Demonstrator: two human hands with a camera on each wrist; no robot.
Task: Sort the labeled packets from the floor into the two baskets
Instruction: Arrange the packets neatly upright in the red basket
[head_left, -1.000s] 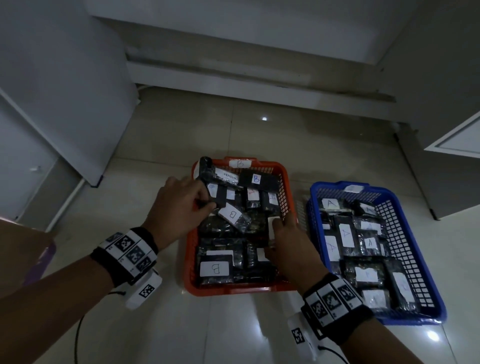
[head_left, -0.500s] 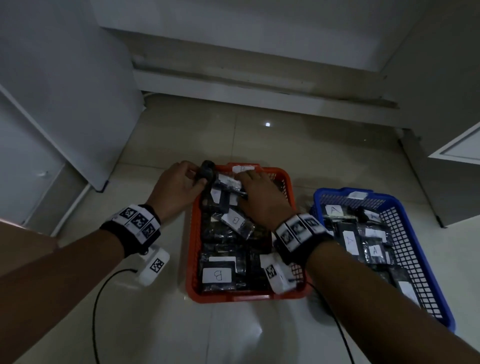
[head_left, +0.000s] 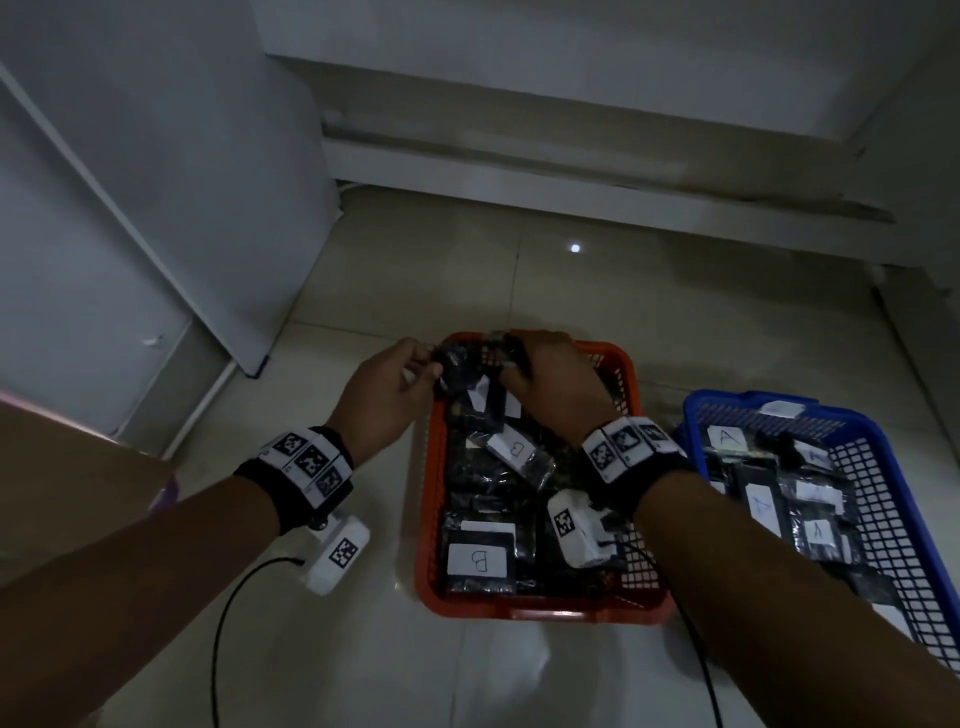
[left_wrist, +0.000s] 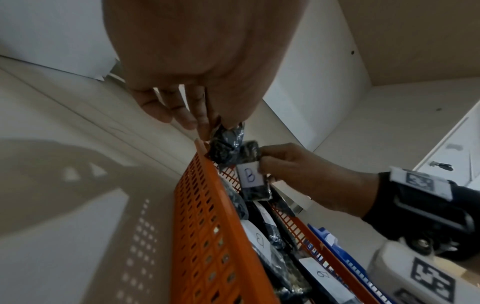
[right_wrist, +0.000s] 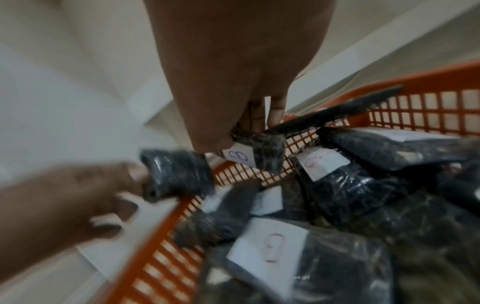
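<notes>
An orange basket (head_left: 431, 519) (left_wrist: 205, 226) (right_wrist: 428, 86) on the floor holds several black packets with white "B" labels. A blue basket (head_left: 883, 467) to its right holds several packets labeled "A". At the orange basket's far left corner my left hand (head_left: 387, 395) (left_wrist: 207, 123) pinches a crumpled black packet (head_left: 452, 366) (left_wrist: 224, 144) (right_wrist: 179, 174). Right beside it my right hand (head_left: 550, 379) (right_wrist: 249, 127) grips a black packet with a "B" label (left_wrist: 252, 181) (right_wrist: 259, 154) over the basket's far end.
White cabinet panels (head_left: 156, 182) stand to the left and a white ledge (head_left: 571, 104) runs along the back wall. Another white cabinet (head_left: 924, 208) is at the right. Pale tiled floor (head_left: 519, 270) lies beyond the baskets. A brown surface (head_left: 62, 467) shows at the left edge.
My right hand moved from the orange basket's near right side up to its far end and took hold of a "B" packet. My left hand stayed at the far left corner with its packet.
</notes>
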